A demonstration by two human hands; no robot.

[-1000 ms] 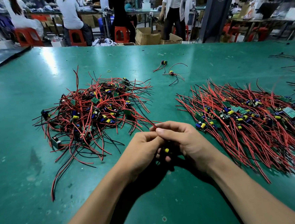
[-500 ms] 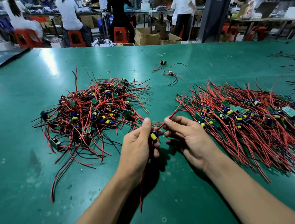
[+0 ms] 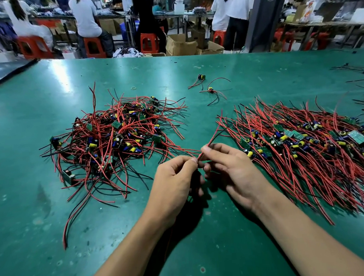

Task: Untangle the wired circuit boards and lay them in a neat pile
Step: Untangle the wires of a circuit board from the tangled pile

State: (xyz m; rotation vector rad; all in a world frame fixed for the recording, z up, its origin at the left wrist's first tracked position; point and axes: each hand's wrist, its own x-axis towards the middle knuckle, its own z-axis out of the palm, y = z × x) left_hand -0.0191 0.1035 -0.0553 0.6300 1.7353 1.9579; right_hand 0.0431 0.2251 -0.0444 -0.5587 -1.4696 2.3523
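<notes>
- Left of centre on the green rubber-topped worktop (image 3: 52, 213) lies a tangled heap (image 3: 115, 138) of small green circuit boards with yellow and blue capacitors. Their red and black wires cross every way. It looks the same as a second ago, so most of the sorting is still ahead.
- The left hand (image 3: 175, 182), lower centre, has its fingers curled, with thumb and forefinger pinching a thin wire at its tip. Half a second ago a yellow part showed between these fingers. Now the hand hides it, so I cannot tell where that board sits.
- The red and black leads (image 3: 211, 138) run straight from the pinch toward the upper right, ending near the left edge of the right-hand pile. A second ago both hands were closed together over the piece. Then they drew apart, and now both have closed in on the leads. I judge this one board is free of the heap and its wires are being smoothed before it is laid down.
- Above, at upper centre, two stray boards (image 3: 202, 77) with short red and black wires lie apart from both heaps and have not moved.
- The right hand (image 3: 233, 168) pinches the same leads just above the left hand's grip, and its other fingers are loosely bent.
- At the right the neat pile (image 3: 308, 149) of boards lies with red wires combed roughly parallel. The held board probably goes here next.
- No brand, label or writing is readable. Any print on the boards is too small to make out.
</notes>
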